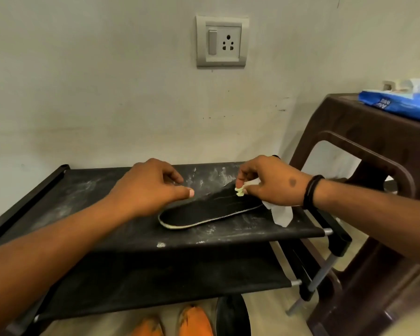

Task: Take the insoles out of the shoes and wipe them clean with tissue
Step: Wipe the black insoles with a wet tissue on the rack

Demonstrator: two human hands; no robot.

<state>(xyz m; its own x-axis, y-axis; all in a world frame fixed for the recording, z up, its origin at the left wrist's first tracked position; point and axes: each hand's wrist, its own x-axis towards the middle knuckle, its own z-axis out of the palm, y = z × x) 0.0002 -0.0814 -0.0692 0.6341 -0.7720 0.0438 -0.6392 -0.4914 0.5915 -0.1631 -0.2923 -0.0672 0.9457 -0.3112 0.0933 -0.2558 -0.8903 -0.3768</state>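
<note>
**One insole out and under the tissue; the rest not yet seen done**

One black insole (207, 210) w/ a pale edge lies flat on the top shelf of a black shoe rack (228, 238), its rounded end toward the person, the other end under the right hand; so at least this one is already out of its shoe.

The right hand (269, 181), w/ a black band on the wrist, has its grip pinched on a white tissue (280, 214); a small crumpled bit shows at the fingertips, touching the insole, and the loose part hangs out below the palm onto the shelf. I judge the wiping is in hand at that far end.

The left hand (153, 184) is over the middle of the insole, fingers half curled, thumb stretched toward the right hand; its grip holds nothing that I can see; whether it presses on the insole I cannot tell, approx. it looks to hover or steady.

The shelf carries much whitish dust around the insole; the insole itself shows a few pale streaks, so I think cleaning is not finished.

Left to do, as far as visible: no 2nd insole is in view; below the rack, on the floor, stand the orange toes (195, 322) of footwear and a dark shoe (232, 316) beside; whether their insoles are in or out is hidden.

Writing: on the brown plastic stool (364, 132) at the right lies a blue pack (398, 105), prob. wipes or tissue, w/ "mee mee" in white letters; the wall socket (222, 41) has no readable text.
</note>
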